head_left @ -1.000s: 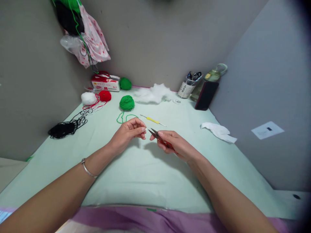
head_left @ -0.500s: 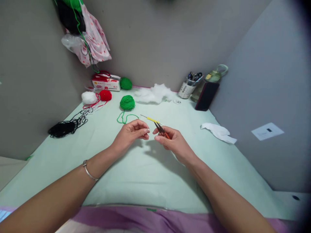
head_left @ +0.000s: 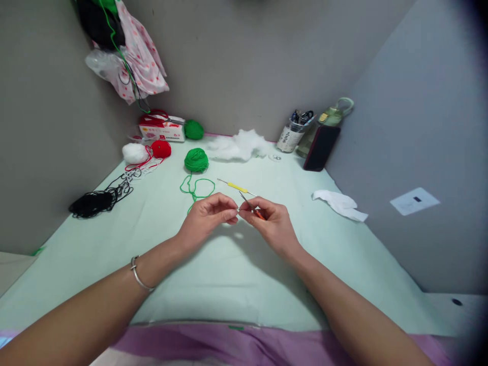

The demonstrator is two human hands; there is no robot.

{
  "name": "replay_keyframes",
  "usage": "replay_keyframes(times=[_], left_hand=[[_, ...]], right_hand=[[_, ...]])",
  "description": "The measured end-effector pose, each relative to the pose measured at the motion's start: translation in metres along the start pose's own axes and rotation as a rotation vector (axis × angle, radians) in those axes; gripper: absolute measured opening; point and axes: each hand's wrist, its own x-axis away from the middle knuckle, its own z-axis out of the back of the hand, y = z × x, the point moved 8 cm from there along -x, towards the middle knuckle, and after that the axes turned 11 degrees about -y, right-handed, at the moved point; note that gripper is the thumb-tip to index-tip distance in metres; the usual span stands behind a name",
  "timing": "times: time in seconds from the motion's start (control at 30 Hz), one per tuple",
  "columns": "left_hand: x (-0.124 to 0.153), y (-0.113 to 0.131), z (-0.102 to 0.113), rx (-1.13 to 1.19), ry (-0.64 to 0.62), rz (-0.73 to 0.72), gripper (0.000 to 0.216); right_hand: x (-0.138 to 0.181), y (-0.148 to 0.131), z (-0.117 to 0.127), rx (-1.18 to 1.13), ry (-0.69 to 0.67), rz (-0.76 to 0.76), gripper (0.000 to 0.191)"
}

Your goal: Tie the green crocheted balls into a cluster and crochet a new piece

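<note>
My left hand (head_left: 209, 218) is closed in a pinch above the table, with a trace of green yarn at its fingertips. From the green yarn ball (head_left: 196, 160), a loose strand (head_left: 194, 195) loops down and passes behind this hand. My right hand (head_left: 272, 223) grips a small pair of scissors (head_left: 249, 204) with orange handles, blades pointing up and left. Its thumb and fingertip meet the left fingertips. Just beyond the hands lies a crochet hook (head_left: 237, 187) with a yellow grip.
White stuffing (head_left: 240, 146) lies at the back. A pen cup (head_left: 290, 138), a green bottle (head_left: 331, 116) and a leaning phone (head_left: 322, 147) stand back right, near a white cloth piece (head_left: 340, 205). Black yarn (head_left: 91, 204), red yarn (head_left: 160, 149) and a box (head_left: 162, 132) are left.
My hands have come together so that their fingertips meet. The scissors' blades, spread apart before, now look closed together. More green strand shows beside my left hand.
</note>
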Motion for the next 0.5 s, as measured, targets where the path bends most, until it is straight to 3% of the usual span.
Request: replay_keyframes(times=[0.3, 0.5], left_hand=[[0.0014, 0.0012, -0.0018, -0.016, -0.043, -0.002, 0.018], [0.0000, -0.0043, -0.0073, 0.128, -0.103, 0.058, 0.018]], right_hand=[[-0.0001, -0.0061, -0.0006, 0.014, -0.004, 0.029, 0.019], [-0.0019, -0.0049, -0.0027, -0.076, -0.018, 0.010, 0.022]])
